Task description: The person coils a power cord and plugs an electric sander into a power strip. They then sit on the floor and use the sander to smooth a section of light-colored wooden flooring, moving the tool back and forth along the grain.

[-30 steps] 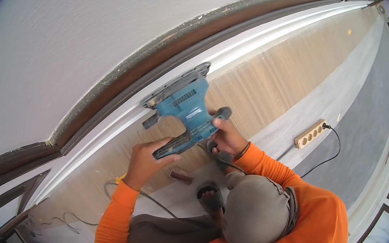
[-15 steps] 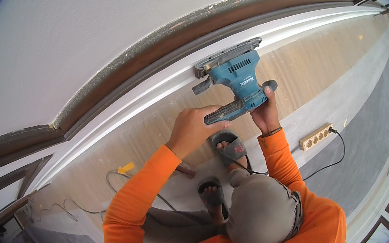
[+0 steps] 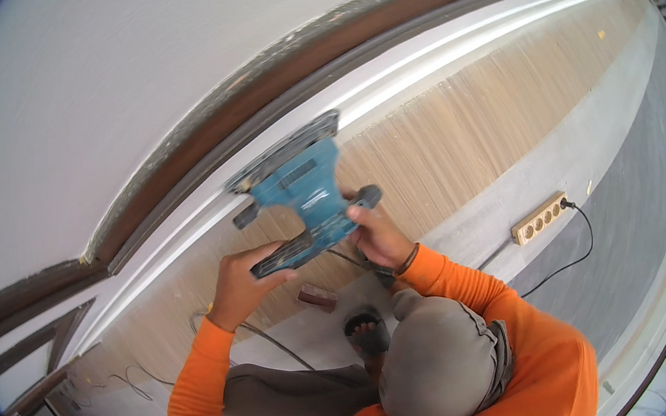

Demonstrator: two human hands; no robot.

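The left hand (image 3: 244,284) is closed around the dark handle (image 3: 277,256) of the teal sander (image 3: 305,185); the right hand (image 3: 381,237) grips its body beside a black knob (image 3: 367,196). The sander is at the white moulding (image 3: 418,86), pad (image 3: 292,148) facing it; contact I cannot confirm. 1 black plug (image 3: 569,203) occupies the power strip (image 3: 540,219).

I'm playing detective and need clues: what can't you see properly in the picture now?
All from the head view:
1. Sander: its flat underside is turned away, hidden by its own body. Blur smears its label, and I can't tell whether it touches the white moulding.
2. Right hand: some fingers are hidden behind the sander.
3. Black cable from the power strip: the orange sleeve hides where it goes.
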